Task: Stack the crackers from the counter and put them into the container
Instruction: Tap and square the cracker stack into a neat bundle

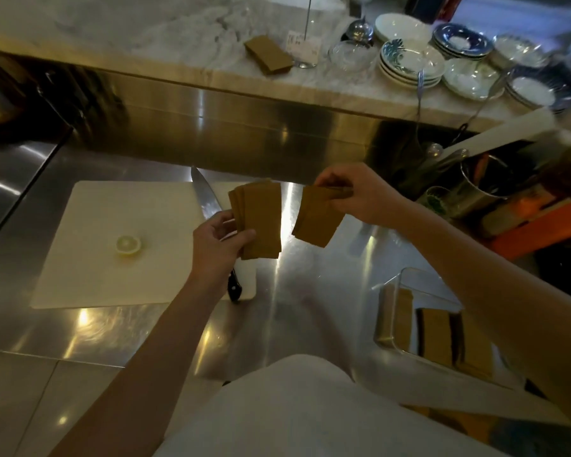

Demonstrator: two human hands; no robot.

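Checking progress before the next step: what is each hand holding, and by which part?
Left hand grips a fanned stack of crackers by its lower left corner. Right hand pinches a second cracker stack by its top edge.

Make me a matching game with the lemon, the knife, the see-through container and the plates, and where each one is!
Things:
1. lemon half
2. knife
3. clear container
4. stacked plates

Places:
A. up on the marble shelf
B. on the steel counter under the right forearm, crackers inside
C. on the white cutting board, out in its open part
D. along the cutting board's right edge, behind the left hand

Pairs: 1-C, 2-D, 3-B, 4-A
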